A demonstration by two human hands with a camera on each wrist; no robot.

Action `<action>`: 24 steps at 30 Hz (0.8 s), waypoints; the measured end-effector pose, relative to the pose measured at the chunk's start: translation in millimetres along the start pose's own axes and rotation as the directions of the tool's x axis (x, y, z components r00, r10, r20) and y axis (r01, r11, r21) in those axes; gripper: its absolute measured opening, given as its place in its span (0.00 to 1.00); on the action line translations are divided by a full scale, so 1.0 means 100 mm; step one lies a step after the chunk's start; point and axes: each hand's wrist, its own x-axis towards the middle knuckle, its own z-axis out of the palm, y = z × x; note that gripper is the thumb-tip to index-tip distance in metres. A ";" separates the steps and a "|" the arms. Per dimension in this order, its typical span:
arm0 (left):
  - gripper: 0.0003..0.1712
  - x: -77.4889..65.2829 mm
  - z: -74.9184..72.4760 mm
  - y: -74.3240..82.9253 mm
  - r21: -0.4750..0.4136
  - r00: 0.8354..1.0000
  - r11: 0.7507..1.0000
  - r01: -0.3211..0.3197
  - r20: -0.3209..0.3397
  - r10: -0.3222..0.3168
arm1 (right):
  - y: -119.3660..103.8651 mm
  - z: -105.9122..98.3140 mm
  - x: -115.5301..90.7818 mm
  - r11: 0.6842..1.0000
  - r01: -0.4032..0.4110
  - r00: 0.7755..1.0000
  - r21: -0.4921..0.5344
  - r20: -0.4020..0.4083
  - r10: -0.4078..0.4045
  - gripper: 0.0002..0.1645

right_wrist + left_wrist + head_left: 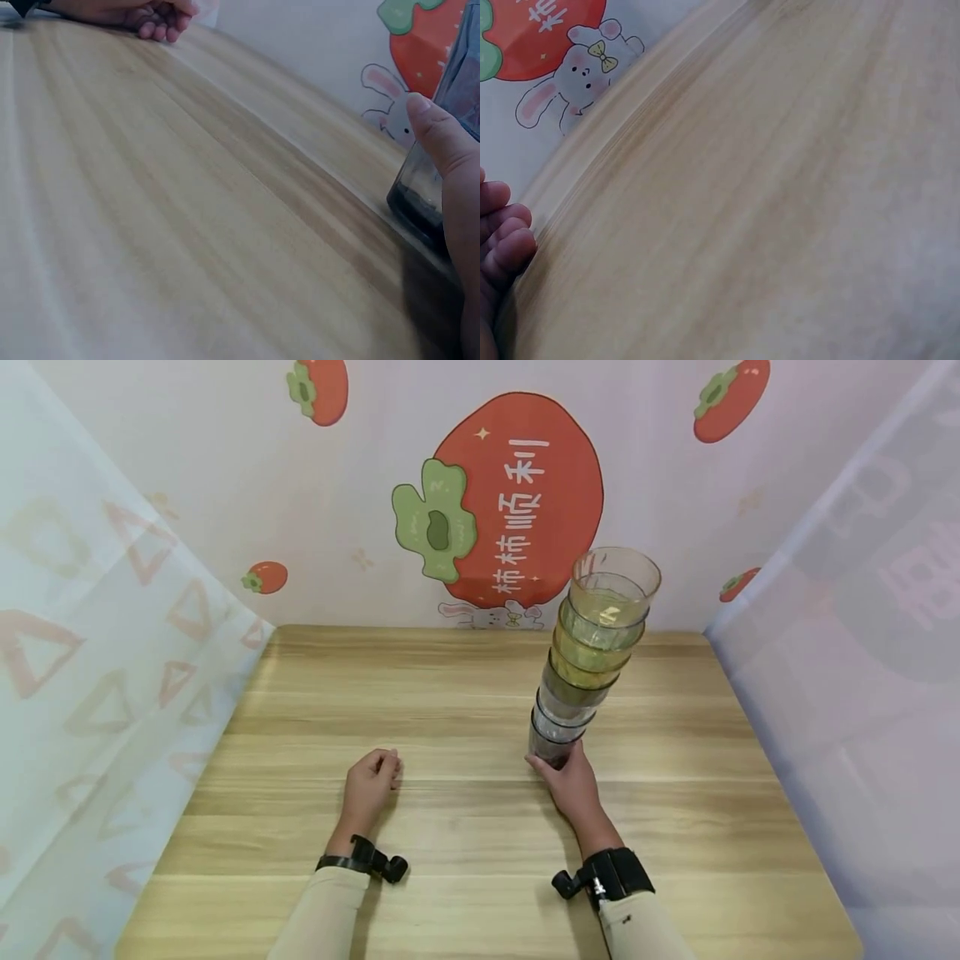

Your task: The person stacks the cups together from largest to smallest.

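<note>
A tall stack of nested clear cups (581, 652) rises on the right side of the wooden table, leaning a little to the right in the head view. Its upper cups are tinted amber and yellow-green, while the lower ones look greyish. My right hand (576, 785) grips the lowest cup (420, 191), thumb along its near side; the other fingers are hidden behind it. The thick base of that cup is close to the tabletop. My left hand (369, 789) rests on the table to the left, fingers loosely curled and holding nothing.
The wooden table (450, 710) spans the space between pale printed sheets at left and right. A backdrop (517, 502) with a large red persimmon print stands along its far edge, behind the cups. Both wrists wear black straps with small cameras.
</note>
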 end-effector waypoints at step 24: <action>0.22 0.10 0.00 -0.03 0.099 1.000 0.995 0.006 -0.003 -0.005 | -0.24 0.56 1.19 0.787 0.052 0.992 -0.615 0.121 0.028 0.56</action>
